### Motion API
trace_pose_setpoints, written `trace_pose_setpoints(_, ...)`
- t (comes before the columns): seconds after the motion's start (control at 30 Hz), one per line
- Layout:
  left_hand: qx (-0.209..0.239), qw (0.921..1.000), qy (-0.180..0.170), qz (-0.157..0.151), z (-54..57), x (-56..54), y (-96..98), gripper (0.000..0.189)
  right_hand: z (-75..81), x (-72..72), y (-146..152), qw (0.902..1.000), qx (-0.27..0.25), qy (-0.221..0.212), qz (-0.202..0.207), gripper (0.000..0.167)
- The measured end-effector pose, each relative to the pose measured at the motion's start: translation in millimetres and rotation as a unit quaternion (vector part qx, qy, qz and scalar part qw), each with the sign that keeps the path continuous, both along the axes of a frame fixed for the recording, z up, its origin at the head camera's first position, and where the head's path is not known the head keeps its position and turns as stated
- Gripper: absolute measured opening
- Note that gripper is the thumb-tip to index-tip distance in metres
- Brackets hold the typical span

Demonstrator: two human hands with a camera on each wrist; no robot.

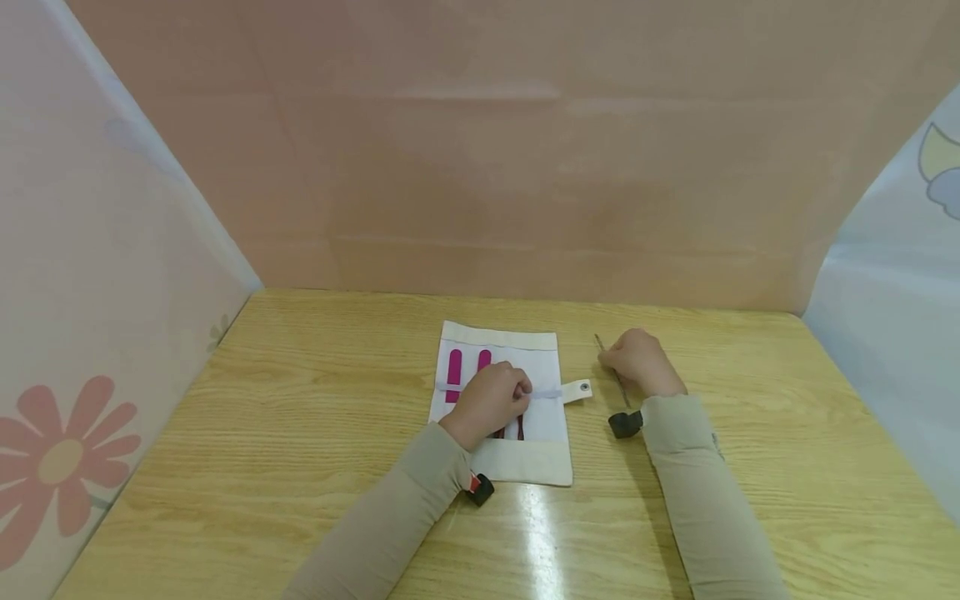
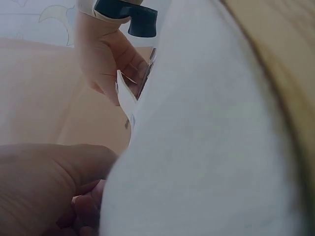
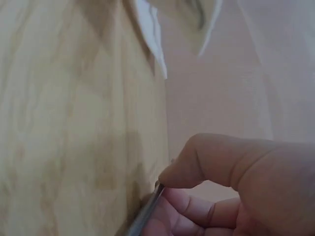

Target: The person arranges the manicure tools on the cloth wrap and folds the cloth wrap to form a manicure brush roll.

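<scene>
A white fabric tool roll (image 1: 551, 421) lies unfolded on the table, with two magenta flat strips (image 1: 454, 367) tucked under its thin elastic band (image 1: 547, 393). My left hand (image 1: 491, 404) is over the middle of the roll, fingers curled right at the band. Slender dark red handles (image 1: 521, 427) show below that hand, rising from the bottom pocket. What the left fingers hold is hidden, so I cannot tell. To the right of the roll, my right hand (image 1: 641, 362) pinches a thin metal tool (image 3: 146, 211) between thumb and fingers, close over the tabletop.
From the roll's right edge a snap tab (image 1: 577, 390) sticks out toward the right hand. The wooden table (image 1: 322, 400) reaches back to a plain brown backdrop (image 1: 480, 208). Printed side panels (image 1: 97, 250) stand left and right. A black wrist camera (image 1: 626, 424) is at the right cuff.
</scene>
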State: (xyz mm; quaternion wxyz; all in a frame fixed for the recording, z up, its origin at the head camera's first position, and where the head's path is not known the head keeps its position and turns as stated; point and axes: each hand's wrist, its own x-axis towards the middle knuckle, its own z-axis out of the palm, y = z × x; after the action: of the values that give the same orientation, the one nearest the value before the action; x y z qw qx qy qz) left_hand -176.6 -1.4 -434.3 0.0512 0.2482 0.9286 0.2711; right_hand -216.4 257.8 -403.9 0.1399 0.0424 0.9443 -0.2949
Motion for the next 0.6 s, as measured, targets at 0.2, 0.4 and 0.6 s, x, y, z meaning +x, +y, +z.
trace_pose_setpoints(0.2,0.001,0.9999,-0.009,0.008,1.4,1.4,0.4,0.008,4.4,-0.4,-5.6,0.9986,-0.044,0.026,-0.010,0.021)
trace_pose_setpoints(0.4,0.010,0.9999,-0.013,0.003,1.9,2.1,-0.9,0.007,15.2,0.7,-14.4,0.9863,-0.148,0.061,-0.039,0.039)
trace_pose_setpoints(0.6,0.020,0.9996,-0.020,-0.001,3.9,2.9,-3.2,0.007,17.8,4.4,-28.1,0.9426,-0.321,0.068,-0.060,0.042)
